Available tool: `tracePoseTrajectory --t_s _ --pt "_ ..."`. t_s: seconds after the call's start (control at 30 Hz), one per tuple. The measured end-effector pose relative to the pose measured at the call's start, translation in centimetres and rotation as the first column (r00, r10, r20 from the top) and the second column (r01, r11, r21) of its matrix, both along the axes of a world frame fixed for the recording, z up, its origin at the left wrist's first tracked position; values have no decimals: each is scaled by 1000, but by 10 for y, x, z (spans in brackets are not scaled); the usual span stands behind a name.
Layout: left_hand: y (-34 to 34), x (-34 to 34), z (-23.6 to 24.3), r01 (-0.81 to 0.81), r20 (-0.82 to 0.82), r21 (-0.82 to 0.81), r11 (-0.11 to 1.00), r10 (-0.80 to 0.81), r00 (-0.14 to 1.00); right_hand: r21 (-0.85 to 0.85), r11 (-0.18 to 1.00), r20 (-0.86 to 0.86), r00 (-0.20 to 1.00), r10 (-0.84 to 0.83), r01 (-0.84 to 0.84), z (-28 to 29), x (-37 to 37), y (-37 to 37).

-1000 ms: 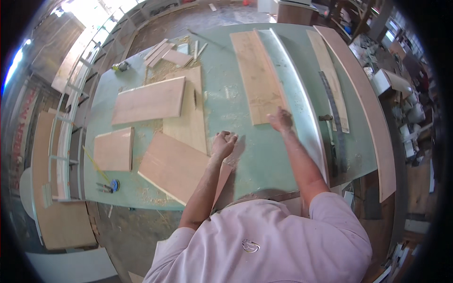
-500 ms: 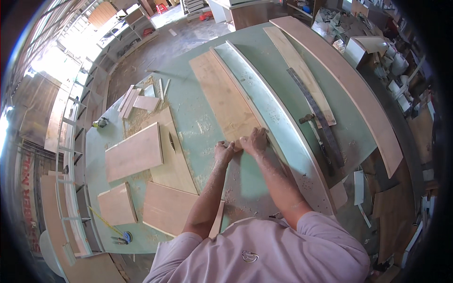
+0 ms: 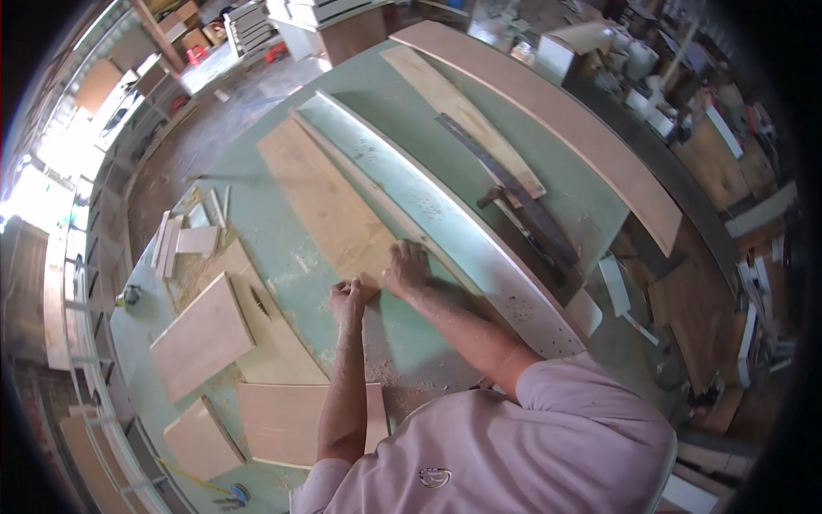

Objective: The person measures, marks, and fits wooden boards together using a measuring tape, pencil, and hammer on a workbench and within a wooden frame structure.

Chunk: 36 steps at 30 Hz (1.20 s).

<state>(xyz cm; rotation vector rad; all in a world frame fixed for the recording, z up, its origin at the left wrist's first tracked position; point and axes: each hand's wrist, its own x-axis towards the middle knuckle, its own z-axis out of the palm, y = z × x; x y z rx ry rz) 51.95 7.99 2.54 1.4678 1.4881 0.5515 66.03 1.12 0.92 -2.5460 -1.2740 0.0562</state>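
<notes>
A long, pale wooden plank lies on the green tabletop, its near end at my hands. My left hand is closed, gripping the left corner of that end. Just right of it, my right hand bends its fingers over the same end, near the right corner. A thin wooden strip runs along the plank's right side. Beyond the strip lies a long white-edged panel, speckled with debris near its close end. My fingertips are partly hidden.
A hammer, a dark strip and a pale board lie to the right, near a long curved-looking board. Cut panels, wood offcuts and a tape measure are on the left. Shavings litter the table.
My view has swung to the right, so the table and boards appear further left and tilted. Both hands stay at the plank's near end, with little visible change in grip.
</notes>
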Motion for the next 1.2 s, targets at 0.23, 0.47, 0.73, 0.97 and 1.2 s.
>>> tracePoseTrajectory --t_s 0.23,0.47,0.73,0.97,1.2 --pt "-109 -52 -33 293 63 -203 934 -286 956 -71 991 -57 993 108 -112 20 -26 -159" --pt "-187 -90 -1 478 123 -413 775 -473 873 131 990 -457 884 101 -46 79 100 -210" --pt "-155 -78 48 408 123 -341 847 -390 913 106 797 -46 803 -594 595 -1 293 -224" --pt "-168 -115 27 252 125 -430 867 -219 968 268 836 -225 875 -428 478 7 340 -240" --pt "-178 -104 30 257 59 -446 857 -259 964 316 771 92 791 -605 553 32 396 -212"
